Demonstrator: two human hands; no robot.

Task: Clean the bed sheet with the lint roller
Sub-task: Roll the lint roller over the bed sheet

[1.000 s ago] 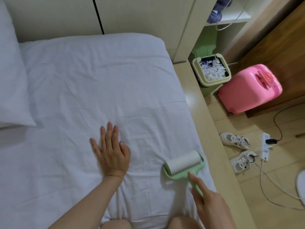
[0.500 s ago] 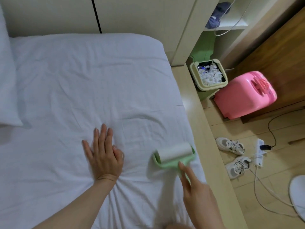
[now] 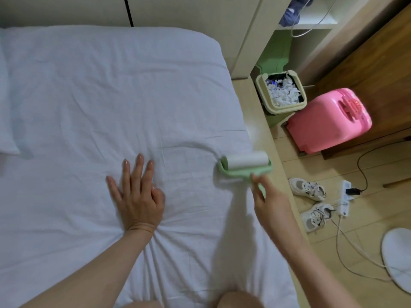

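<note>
Right now the person leans over the bed with both bare arms stretched out across the white bed sheet (image 3: 100, 96). Their left hand (image 3: 135, 194) lies flat, palm down, fingers spread loosely and holding nothing, and the fabric bunches into creases that fan out from under the wrist. Their right hand (image 3: 273, 203) is closed around the green handle of the lint roller (image 3: 244, 165), with the fingers reaching up toward the frame. The white sticky drum lies on the sheet close to the right edge of the mattress, its axis running roughly across the bed, well apart from the left hand. The right hand and roller look a little blurred.

A pillow (image 3: 6, 103) sits at the far left. Beside the mattress runs a pale wooden bed frame (image 3: 269, 141). Beyond it on the wooden floor stands a small bin (image 3: 262, 94) filled with crumpled white scraps, and next to that a pink plastic container (image 3: 327, 125) lying on its side. Nearer to me a pair of white sneakers (image 3: 311, 196) rests just beside a white power strip (image 3: 347, 196) with a dark plug in it and cables trailing away. Part of a white round base (image 3: 398, 258) shows at the right edge.
</note>
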